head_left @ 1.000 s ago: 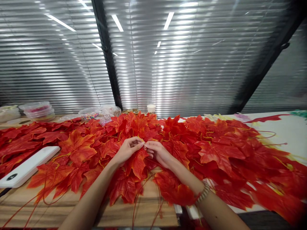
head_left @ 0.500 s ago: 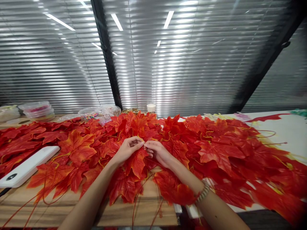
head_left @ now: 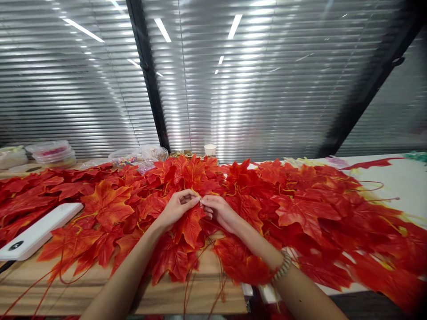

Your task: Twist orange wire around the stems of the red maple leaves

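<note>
My left hand (head_left: 179,206) and my right hand (head_left: 220,212) meet over a heap of red artificial maple leaves (head_left: 110,204). Both are closed in a pinch, fingertips touching, around the yellow stem end of one artificial maple leaf (head_left: 189,227). Its red-orange blade hangs down below my fingers. Exactly how the stem sits between the fingertips is too small to make out. Another leaf (head_left: 242,262) lies beneath my right forearm. Thin red cords (head_left: 187,289) trail from the heap towards the table's front edge.
A white power bank (head_left: 42,231) with a black cable lies at the left on the wooden table (head_left: 160,302). Behind the leaves stand clear plastic tubs (head_left: 55,155), a bag of beads (head_left: 128,158) and a paper cup (head_left: 210,150). A blind-covered glass wall (head_left: 250,98) rises beyond.
</note>
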Available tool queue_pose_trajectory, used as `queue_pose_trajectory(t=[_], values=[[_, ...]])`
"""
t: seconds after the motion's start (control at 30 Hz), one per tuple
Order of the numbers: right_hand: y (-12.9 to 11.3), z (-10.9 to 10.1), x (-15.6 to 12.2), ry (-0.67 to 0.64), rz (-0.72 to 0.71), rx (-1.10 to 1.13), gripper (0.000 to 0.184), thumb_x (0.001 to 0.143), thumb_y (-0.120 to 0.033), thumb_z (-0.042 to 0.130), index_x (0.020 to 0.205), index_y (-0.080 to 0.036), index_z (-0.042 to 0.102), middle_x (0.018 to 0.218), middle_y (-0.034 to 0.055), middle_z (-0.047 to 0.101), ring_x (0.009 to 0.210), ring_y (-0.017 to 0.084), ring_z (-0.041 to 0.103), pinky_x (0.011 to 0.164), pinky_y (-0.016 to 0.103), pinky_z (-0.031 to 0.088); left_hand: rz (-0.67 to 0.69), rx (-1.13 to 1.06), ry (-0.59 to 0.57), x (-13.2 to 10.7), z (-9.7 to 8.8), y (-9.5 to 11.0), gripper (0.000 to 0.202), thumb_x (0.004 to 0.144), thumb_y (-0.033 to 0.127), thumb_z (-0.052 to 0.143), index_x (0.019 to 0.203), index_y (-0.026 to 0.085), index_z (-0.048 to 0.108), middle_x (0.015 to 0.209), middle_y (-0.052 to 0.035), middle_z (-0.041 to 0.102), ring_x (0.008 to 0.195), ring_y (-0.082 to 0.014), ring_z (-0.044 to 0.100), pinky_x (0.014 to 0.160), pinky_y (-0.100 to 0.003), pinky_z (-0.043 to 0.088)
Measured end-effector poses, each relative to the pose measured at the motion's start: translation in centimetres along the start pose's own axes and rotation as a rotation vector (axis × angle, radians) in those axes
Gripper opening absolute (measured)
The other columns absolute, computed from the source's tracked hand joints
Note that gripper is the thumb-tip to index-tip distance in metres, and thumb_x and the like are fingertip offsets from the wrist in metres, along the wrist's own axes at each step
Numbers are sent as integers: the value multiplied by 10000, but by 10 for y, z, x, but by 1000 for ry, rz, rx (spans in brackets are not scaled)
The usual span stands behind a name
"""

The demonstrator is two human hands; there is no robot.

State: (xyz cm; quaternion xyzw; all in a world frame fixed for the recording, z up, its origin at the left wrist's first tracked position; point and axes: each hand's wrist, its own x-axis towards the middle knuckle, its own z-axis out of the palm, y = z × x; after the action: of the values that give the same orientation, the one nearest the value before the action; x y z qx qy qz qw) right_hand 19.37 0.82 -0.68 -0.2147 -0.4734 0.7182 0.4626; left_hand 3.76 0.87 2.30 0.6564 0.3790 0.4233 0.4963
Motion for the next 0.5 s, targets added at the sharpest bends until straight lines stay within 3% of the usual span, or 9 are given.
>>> queue_pose_trajectory(t=[0.5], values=[[-1,1,0,8,9,-6,180,703,-282,653,609,-151,573,486,-62,360,458,70,314,449,215,222,-7,23,9,0,1,2,196,725,339,629,744,145,605,718,-13,603,710,-145,557,712,-252,434]])
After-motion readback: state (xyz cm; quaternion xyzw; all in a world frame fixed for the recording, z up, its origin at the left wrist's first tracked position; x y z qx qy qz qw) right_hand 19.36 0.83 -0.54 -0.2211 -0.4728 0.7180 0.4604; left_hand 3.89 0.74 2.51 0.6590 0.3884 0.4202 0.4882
